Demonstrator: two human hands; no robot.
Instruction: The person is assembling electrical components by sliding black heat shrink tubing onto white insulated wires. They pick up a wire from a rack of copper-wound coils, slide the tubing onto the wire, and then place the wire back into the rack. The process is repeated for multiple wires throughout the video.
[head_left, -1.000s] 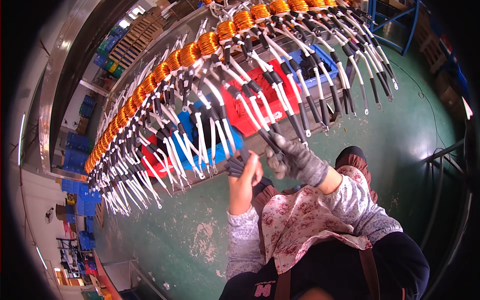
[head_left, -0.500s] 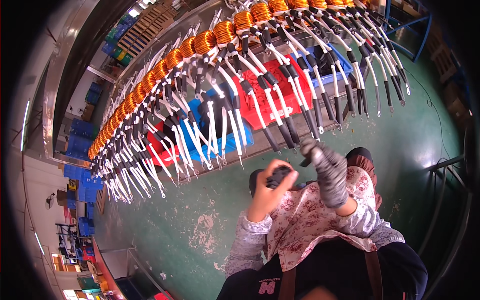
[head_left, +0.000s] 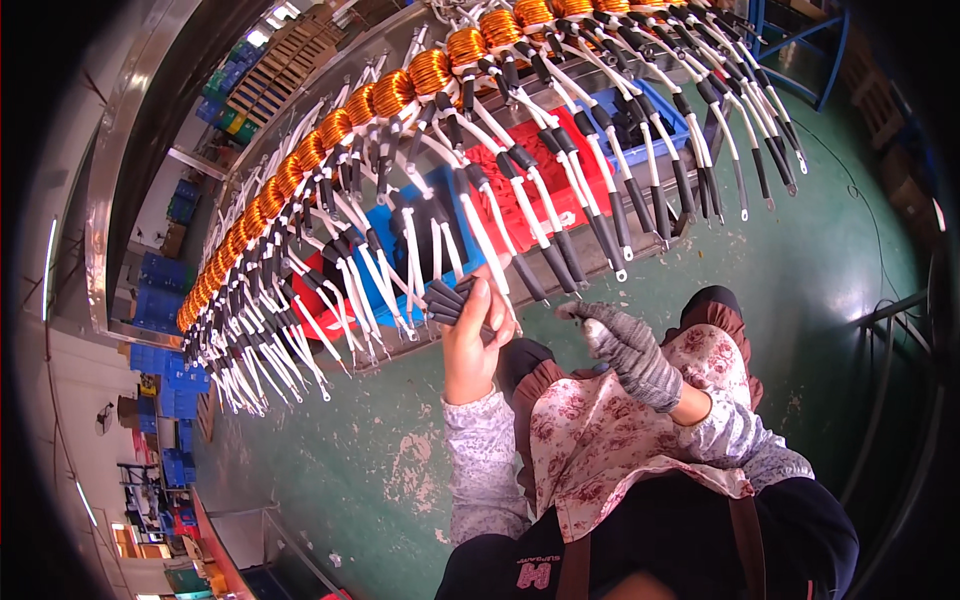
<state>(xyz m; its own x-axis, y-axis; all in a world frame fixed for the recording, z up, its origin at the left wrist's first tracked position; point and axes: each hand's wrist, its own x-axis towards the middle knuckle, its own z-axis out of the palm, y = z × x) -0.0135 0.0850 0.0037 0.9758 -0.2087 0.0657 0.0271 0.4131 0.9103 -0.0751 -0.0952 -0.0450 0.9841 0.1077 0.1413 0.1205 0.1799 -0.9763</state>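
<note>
Black sleeves [head_left: 452, 300] bunched in bare left hand [head_left: 472, 335], closed around them
Gloved right hand [head_left: 617, 340] loosely curled, empty; many white leads [head_left: 420, 250] already sleeved

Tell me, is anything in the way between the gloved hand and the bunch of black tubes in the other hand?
Nothing visible is. The right hand, in a grey knit glove, sits beside the left hand, which grips the bunch of black tubes. Only green floor shows in the gap between them. The hanging white wires are above, not between.
</note>
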